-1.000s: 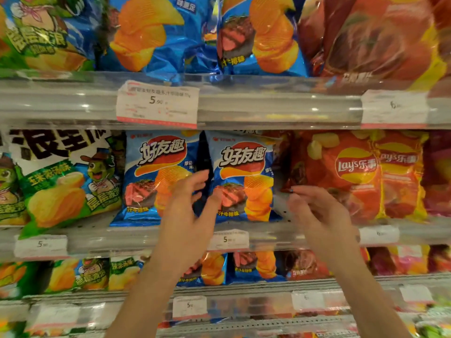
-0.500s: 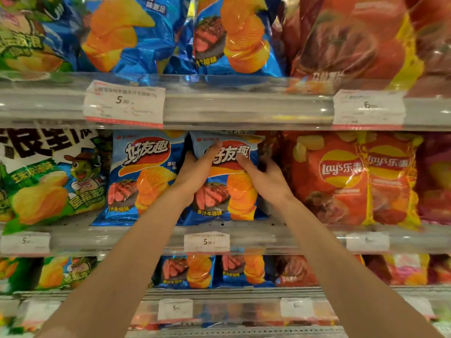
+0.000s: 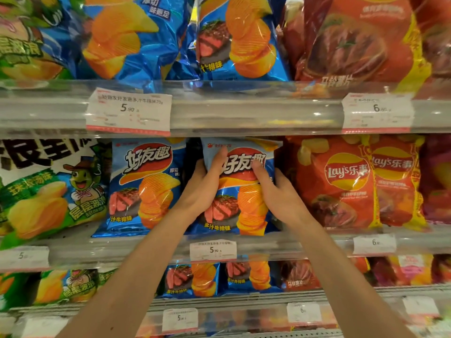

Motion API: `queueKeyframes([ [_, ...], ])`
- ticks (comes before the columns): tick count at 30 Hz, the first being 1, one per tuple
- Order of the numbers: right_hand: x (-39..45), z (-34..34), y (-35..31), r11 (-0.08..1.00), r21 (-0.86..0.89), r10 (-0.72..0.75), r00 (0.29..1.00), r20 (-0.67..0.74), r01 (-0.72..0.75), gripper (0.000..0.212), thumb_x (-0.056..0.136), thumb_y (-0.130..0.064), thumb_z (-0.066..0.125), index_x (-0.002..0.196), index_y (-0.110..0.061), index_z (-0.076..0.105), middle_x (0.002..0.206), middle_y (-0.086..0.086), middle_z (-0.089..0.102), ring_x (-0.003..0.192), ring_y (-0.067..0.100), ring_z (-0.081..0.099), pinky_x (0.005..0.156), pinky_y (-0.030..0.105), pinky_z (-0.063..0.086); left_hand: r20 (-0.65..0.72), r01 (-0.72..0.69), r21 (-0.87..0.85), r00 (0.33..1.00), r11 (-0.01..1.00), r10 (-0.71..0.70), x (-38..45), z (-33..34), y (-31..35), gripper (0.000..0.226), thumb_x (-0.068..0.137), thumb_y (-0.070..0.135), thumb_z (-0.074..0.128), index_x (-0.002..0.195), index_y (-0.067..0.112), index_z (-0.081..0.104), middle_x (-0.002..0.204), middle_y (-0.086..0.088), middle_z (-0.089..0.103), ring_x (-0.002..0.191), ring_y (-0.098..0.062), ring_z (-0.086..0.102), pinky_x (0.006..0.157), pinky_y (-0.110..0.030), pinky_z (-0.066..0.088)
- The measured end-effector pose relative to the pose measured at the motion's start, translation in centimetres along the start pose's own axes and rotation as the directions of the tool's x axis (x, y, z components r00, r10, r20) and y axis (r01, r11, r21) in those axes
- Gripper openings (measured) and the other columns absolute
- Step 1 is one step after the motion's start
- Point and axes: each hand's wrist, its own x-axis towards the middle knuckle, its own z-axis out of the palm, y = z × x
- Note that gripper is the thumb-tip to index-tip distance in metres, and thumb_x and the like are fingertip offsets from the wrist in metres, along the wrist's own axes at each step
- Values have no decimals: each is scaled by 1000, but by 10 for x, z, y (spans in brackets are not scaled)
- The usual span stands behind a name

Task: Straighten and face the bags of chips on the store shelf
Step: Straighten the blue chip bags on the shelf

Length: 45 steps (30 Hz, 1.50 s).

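Unmoved since before, both hands (image 3: 203, 189) clasp the blue bag (image 3: 238, 191).

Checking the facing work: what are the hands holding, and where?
Both hands, left and right, grip one blue chip bag by its upper sides.

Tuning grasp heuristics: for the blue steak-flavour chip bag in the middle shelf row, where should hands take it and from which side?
Take the blue chip bag by its two side edges in the upper half, coming straight from the front. It stands upright and is soft and puffy, with neighbours close on each side. The left hand and right hand grip it this way now, thumbs on the front.
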Motion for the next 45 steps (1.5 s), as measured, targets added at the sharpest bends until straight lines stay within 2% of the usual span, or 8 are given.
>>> queueKeyframes([
  [4, -1, 4, -4, 998, -1, -55, 993, -105, 55, 83, 81, -82, 49, 141, -25, 49, 135, -8, 59, 127, 11, 54, 111, 40, 42, 17, -22, -64, 1000, 998, 23, -6, 0, -10, 64, 89, 74, 44, 142, 39, 43, 125, 10, 65, 111, -9, 64, 98, -34, 51],
  [9, 9, 13, -18, 985, 143, -68, 973, -221, 102, 33, 99, -44, 57, 115, -15, 60, 102, 14, 68, 87, 23, 68, 79, 33, 55, -3, -37, -94, 999, 995, 37, 2, -5, -6, 69, 89, 75, 44, 146, 36, 40, 128, 8, 63, 110, -9, 64, 96, -34, 52],
  [15, -1, 7, -16, 995, 58, -72, 986, -150, 82, 68, 97, -59, 48, 154, -28, 28, 141, -13, 50, 125, 6, 51, 97, 23, 44, -31, -236, 58, 971, 970, 238, -16, 3, -17, 66, 97, 62, 44, 152, 56, 7, 150, 22, 43, 133, -2, 48, 109, -29, 42],
  [19, -31, 10, -10, 952, -166, -272, 959, -76, 257, 83, 92, -66, 46, 155, -50, -6, 166, -19, 11, 113, -23, 39, 107, 31, 37, -12, -271, 252, 959, 929, 283, -12, -1, -17, 61, 99, 62, 33, 147, 65, -5, 139, 1, 61, 105, -23, 68, 90, -41, 55],
  [24, -28, 5, -10, 917, -325, -232, 972, 42, 233, 71, 91, -70, 38, 148, -64, -4, 166, -16, 6, 145, 14, 32, 112, 37, 33, 64, -303, 334, 952, 892, 299, -19, -2, -19, 56, 98, 65, 28, 146, 67, -2, 158, 5, 37, 136, -19, 47, 101, -31, 40],
  [28, -16, 4, -10, 887, -404, -216, 974, 70, 225, 73, 90, -73, 34, 149, -60, -8, 164, -7, 15, 140, 29, 44, 110, 44, 38, 71, -281, 447, 958, 849, 279, -13, -3, -16, 59, 98, 65, 26, 151, 59, -1, 155, -5, 37, 124, -29, 56, 94, -36, 44],
  [39, -20, -8, -4, 859, -443, -229, 967, 111, 255, 77, 90, -72, 34, 150, -57, -11, 161, -3, 23, 133, 29, 51, 104, 43, 44, 101, -290, 459, 956, 840, 275, -22, 1, -12, 62, 97, 67, 25, 151, 59, -5, 159, -3, 30, 128, -27, 55, 101, -47, 45],
  [45, -23, -12, -5, 874, -424, -220, 971, 92, 238, 72, 91, -72, 34, 148, -61, -9, 161, -7, 22, 139, 24, 44, 109, 43, 39, 106, -292, 422, 956, 858, 273, -24, 6, -12, 62, 99, 64, 27, 151, 59, -7, 161, 0, 29, 129, -23, 53, 99, -37, 43],
])
